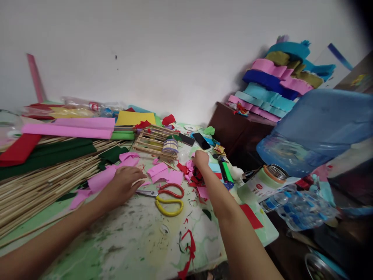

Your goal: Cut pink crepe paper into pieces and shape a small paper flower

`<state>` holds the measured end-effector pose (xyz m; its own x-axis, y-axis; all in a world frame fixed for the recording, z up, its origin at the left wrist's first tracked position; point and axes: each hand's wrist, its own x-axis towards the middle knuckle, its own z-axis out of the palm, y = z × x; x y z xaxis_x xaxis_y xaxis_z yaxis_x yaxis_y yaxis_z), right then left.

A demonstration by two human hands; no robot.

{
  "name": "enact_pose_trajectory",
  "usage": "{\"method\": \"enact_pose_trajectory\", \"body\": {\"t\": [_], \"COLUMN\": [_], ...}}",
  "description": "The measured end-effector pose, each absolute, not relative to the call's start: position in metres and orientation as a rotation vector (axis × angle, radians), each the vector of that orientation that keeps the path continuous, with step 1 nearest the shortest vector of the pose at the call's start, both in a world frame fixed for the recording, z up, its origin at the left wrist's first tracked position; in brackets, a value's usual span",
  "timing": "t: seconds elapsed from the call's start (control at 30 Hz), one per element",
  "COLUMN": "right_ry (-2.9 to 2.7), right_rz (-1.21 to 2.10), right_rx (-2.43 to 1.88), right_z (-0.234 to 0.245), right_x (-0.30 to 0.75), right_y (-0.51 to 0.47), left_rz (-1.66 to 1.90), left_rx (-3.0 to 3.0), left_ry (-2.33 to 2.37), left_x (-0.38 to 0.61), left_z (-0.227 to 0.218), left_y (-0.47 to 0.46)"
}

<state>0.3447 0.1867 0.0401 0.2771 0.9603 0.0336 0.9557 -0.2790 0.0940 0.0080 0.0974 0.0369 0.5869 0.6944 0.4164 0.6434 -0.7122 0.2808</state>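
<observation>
My left hand [124, 184] rests low over the table beside pink crepe paper [101, 179], its fingers loosely stretched out and holding nothing that I can see. To its right lie scissors [169, 198] with one red and one yellow handle, blades pointing toward that hand. My right hand [201, 159] is closed over a heap of red and pink paper scraps [196, 179]; whatever its fingers grip is hidden. Cut pink pieces [161, 173] are spread between the hands. Behind them stands a small bamboo-stick frame [151, 142] with a roll of short sticks [170, 146].
Long bamboo sticks [52, 186] and rolled coloured paper [70, 128] cover the left side. Two phones [201, 140] lie at the back. A thermos [262, 182] stands at the right edge, near a large blue water jug [314, 132] and bottled water [305, 208]. A wall closes the back.
</observation>
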Motion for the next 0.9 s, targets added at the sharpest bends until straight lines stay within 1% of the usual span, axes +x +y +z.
{"method": "enact_pose_trajectory", "body": {"t": [0.1,0.33,0.43,0.5,0.57,0.67,0.8,0.87,0.9], "right_ry": [1.836,1.850,1.940,2.041,2.180,2.415,2.494,2.405,2.283], "right_rz": [0.086,-0.175,-0.351,-0.537,-0.812,-1.399,-2.240,-2.566,-2.803], "right_rx": [2.523,2.753,2.896,2.996,3.068,3.038,2.740,2.581,2.487], "right_z": [0.046,0.061,0.073,0.082,0.090,0.093,0.081,0.072,0.069], "right_x": [0.344,0.336,0.333,0.327,0.312,0.274,0.216,0.194,0.186], "right_y": [0.186,0.175,0.171,0.169,0.162,0.141,0.098,0.080,0.073], "left_rz": [0.784,0.871,0.902,0.939,0.997,1.045,1.004,1.000,1.002], "left_rx": [2.662,2.569,2.497,2.397,2.234,1.830,1.341,1.263,1.250], "left_ry": [1.118,1.104,1.097,1.092,1.080,1.022,0.816,0.711,0.677], "left_x": [0.009,0.007,0.006,0.006,0.009,0.015,0.025,0.029,0.030], "left_z": [0.034,0.026,0.022,0.020,0.019,0.020,0.023,0.025,0.026], "left_y": [0.096,0.089,0.090,0.091,0.092,0.091,0.082,0.076,0.074]}}
